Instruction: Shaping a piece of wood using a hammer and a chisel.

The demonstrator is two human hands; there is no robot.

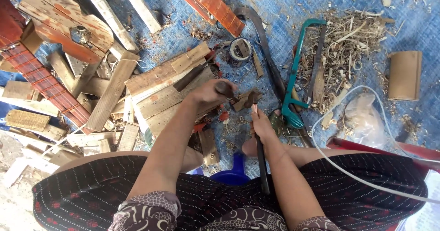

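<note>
Item one, as I see it from above: my left hand (208, 95) is closed over a small wood block (243, 100) at frame centre, fingers wrapped on its left end. The block's long axis runs left to right, slightly tilted. Item two: my right hand (262, 125) is clamped on a dark long-handled tool (261, 164), its long axis near vertical, tip pointing up toward the block. Adjacent: teal hacksaw (293, 82) right of centre; scrap planks (156, 93) left; blue tarp (284, 2) beneath.

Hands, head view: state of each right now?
Left hand: closed around a small wooden piece.
Right hand: closed on a dark long-handled tool, its tip against the piece.
</note>
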